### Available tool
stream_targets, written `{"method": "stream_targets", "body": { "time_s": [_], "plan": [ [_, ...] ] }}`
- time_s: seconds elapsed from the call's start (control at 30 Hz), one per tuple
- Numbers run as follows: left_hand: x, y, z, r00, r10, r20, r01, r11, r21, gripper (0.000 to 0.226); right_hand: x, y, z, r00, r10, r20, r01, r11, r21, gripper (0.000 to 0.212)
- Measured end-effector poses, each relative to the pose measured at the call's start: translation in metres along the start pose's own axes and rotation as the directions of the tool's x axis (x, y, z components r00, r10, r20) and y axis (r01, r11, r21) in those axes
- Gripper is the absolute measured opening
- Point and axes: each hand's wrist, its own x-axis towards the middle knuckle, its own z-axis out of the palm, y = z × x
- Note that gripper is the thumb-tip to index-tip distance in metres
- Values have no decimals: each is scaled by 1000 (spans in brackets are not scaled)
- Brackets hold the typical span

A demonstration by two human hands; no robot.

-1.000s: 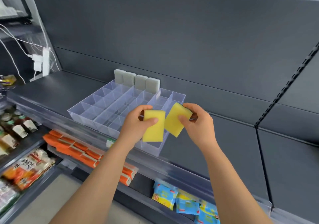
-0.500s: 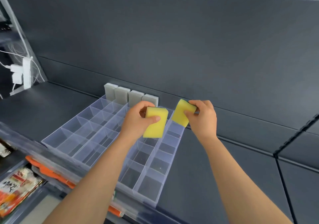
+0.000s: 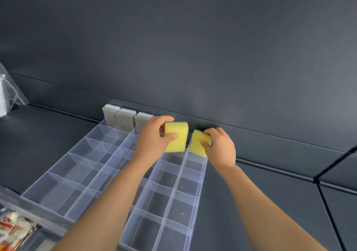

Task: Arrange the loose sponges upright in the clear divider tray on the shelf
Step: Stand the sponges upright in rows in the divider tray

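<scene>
Shows left hand [image 3: 154,141] pinching a yellow sponge [image 3: 176,139] and right hand [image 3: 221,147] pinching a second sponge [image 3: 199,143], tilted, above back cells of the clear tray [image 3: 108,165], at twelve o'clock. Could land straddling a divider or flop flat if released tilted.

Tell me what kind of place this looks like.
Probably a shop aisle being stocked: dark shelving, packaged goods on the shelf below, and a clear tray with grey sponges lined up at its back.

Yellow sponge [image 3: 176,138], second yellow sponge [image 3: 199,143]: green strip on top. Grey sponges [image 3: 125,118] at back edge of clear tray [image 3: 77,173]. Shelf [image 3: 251,202] dark grey.
</scene>
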Motion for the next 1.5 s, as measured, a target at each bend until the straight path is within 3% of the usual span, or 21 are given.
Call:
{"method": "stream_targets", "body": {
  "time_s": [0.27,0.57,0.77,1.03,1.5],
  "plan": [
    [27,-5,12,981,155,119,-173,972,156,35,-1,-9,6,997,-24,-72,17,995,-96,18],
    [42,-19,33,961,125,246,-220,887,405,33,-4,-12,7,997,13,-80,-23,992,-121,19],
    [40,-23,40,929,249,273,-369,665,649,23,-6,-14,8,993,5,-119,-22,990,-137,21],
    [42,-24,41,924,278,264,-379,563,734,18,-6,-16,10,989,-25,-143,1,987,-163,23],
    [43,-29,44,925,261,276,-379,593,711,21,-9,-20,9,992,16,-123,-40,979,-201,21]
  ]
}}
